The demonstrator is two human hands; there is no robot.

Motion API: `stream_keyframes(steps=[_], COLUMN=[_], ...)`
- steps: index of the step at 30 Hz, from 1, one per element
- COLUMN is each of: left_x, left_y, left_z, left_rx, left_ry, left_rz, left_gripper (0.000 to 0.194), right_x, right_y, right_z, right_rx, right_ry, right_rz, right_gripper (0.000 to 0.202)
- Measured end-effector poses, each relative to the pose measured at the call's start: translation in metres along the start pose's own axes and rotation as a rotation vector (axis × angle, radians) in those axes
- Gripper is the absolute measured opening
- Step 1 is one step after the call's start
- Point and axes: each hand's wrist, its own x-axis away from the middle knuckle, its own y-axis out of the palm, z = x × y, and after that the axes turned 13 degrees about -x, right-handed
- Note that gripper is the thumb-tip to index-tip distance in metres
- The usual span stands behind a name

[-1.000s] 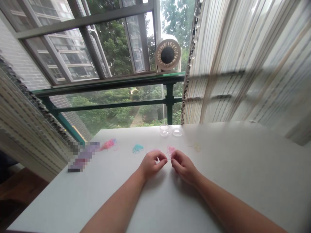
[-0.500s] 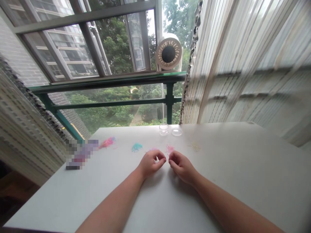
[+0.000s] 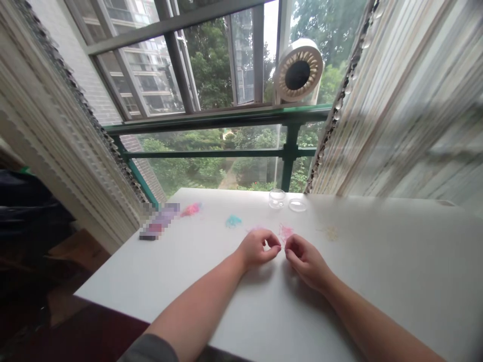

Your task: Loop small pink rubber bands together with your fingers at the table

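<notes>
Head view: left hand (image 3: 260, 249) and right hand (image 3: 308, 262) pinch closed, contents indiscernible, pink strands (image 3: 286, 231) just beyond them looking light, pliable, best taken by one end.

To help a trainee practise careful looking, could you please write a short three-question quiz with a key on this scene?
1. True or false: the clear, round lid lies beside the clear, round container.
2. Fill in: from the person's viewpoint, the heap of small turquoise pieces lies to the ____ of that container.
3. Which heap is nearest the right hand?
A) pale yellow
B) bright pink
C) turquoise

Key: 1 true; 2 left; 3 B.
</notes>
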Motion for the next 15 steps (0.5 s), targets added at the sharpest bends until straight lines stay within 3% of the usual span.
stream_keyframes(steps=[15], left_x=[0.0018], left_y=[0.0035], left_z=[-0.0011], left_rx=[0.015], left_ry=[0.029], left_rz=[-0.012], left_gripper=[0.009], right_x=[-0.0001], right_y=[0.0009], right_z=[-0.0011], right_rx=[0.072], right_ry=[-0.022], right_rz=[0.007], right_gripper=[0.008])
